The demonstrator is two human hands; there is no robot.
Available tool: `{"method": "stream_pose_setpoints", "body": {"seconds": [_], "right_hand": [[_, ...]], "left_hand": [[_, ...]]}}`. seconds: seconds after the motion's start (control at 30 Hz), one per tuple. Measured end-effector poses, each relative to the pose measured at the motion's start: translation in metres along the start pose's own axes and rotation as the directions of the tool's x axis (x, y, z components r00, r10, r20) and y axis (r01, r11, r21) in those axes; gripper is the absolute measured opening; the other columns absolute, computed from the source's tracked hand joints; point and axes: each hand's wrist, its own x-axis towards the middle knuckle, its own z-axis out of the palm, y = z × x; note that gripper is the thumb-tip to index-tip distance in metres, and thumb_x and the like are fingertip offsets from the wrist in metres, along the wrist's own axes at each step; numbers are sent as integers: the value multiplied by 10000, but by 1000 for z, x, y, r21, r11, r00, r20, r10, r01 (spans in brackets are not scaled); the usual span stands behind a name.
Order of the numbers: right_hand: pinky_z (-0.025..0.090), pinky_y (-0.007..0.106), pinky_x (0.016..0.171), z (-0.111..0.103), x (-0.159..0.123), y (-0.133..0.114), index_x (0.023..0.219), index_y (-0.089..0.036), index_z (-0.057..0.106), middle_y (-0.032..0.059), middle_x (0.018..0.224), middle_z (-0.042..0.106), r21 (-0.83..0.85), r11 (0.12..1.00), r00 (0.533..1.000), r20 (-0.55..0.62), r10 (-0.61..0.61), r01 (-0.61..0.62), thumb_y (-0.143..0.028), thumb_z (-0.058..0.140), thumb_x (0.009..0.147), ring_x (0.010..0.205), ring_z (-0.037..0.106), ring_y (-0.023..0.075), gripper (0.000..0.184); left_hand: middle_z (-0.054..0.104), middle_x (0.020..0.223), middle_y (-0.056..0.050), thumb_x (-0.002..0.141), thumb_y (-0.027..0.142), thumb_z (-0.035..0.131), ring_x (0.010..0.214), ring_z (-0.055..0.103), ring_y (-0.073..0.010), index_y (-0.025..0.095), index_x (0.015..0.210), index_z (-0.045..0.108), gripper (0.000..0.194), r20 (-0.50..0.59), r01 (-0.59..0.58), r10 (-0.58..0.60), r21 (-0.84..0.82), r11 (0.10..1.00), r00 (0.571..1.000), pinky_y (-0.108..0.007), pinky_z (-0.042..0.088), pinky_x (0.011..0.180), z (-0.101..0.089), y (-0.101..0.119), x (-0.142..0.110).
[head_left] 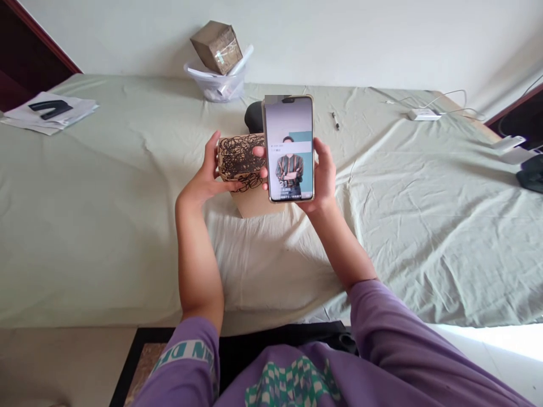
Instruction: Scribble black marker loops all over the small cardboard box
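Right hand (321, 175) fingers clamped on phone (291, 169), left hand (201, 180) fingers clamped on box (241, 158), tub (218, 85) at table (136, 226) back edge

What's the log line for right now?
left hand: gripping scribbled box | right hand: holding phone, screen lit | view: phone partly hides box

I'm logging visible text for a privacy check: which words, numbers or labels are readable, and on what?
"31": on the phone; its other lines are too small to read.
"N", "D": letters on the left sleeve band; full wording unclear.
Scribbled box: black loops, no readable words.
Brown box: nothing readable.
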Motion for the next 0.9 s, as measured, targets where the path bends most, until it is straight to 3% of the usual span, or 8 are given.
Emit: {"method": "stream_pose_setpoints", "body": {"seconds": [0.13, 0.37, 0.53, 0.67, 0.77, 0.83, 0.9], "right_hand": [[633, 672, 996, -19, 11, 0, 1195, -380, 745, 27, 1337, 834, -139, 985, 993, -53, -110, 101, -929, 326, 902, 1411, 692, 407, 750], [628, 619, 982, -30, 13, -12, 1252, -338, 741, 59, 1367, 817, -314, 940, 980, -98, -174, 136, -890, 269, 919, 1399, 690, 406, 799], [632, 505, 1060, -46, 9, -29, 1290, -306, 724, 31, 1562, 708, -168, 969, 978, -65, -196, 183, -750, 284, 986, 1348, 713, 321, 694], [659, 442, 1034, -80, 23, -28, 1263, -269, 710, 91, 1480, 741, -186, 969, 949, -241, -203, 160, -701, 303, 1036, 1402, 694, 313, 636], [672, 447, 981, -112, 43, -10, 1236, -213, 704, 143, 1319, 790, -96, 989, 943, -304, -138, 114, -647, 354, 1044, 1291, 747, 323, 590], [673, 485, 947, -132, 57, 8, 1210, -196, 700, 155, 1179, 815, 21, 999, 948, -319, -19, 28, -578, 393, 1031, 1155, 785, 331, 522], [668, 502, 908, -149, 69, 29, 1155, -193, 689, 147, 1016, 814, 106, 992, 919, -382, 98, -61, -547, 417, 1022, 996, 801, 321, 465]], "left_hand": [[244, 1848, -95, 764, 631, 995, 1702, 336, -472, 506, 1762, 28, 1395, 11, 77, -77, -57, 995, 997, -668, 464, 1322, -1, 1, 1], [232, 1847, -96, 686, 686, 1002, 1691, 348, -484, 530, 1749, 74, 1420, -31, 111, -112, -53, 992, 993, -646, 494, 1288, 0, -2, 1], [323, 1788, -128, 662, 686, 1013, 1672, 364, -460, 442, 1770, 60, 1481, -61, 153, -158, -88, 984, 985, -616, 473, 1301, -2, 8, -3], [332, 1765, -141, 639, 675, 1040, 1630, 411, -411, 410, 1753, 80, 1494, -85, 178, -190, -137, 974, 978, -561, 500, 1281, -1, 17, -2], [364, 1737, -145, 640, 664, 1051, 1599, 431, -396, 381, 1743, 87, 1493, -104, 186, -201, -137, 973, 974, -550, 493, 1278, -1, 20, -1], [386, 1721, -139, 647, 682, 1041, 1593, 431, -402, 374, 1738, 83, 1483, -110, 183, -197, -123, 975, 974, -558, 486, 1279, -2, 21, -1], [387, 1724, -136, 655, 699, 1030, 1587, 437, -401, 362, 1735, 75, 1481, -116, 176, -190, -115, 978, 975, -560, 473, 1286, -4, 22, -1]]}}
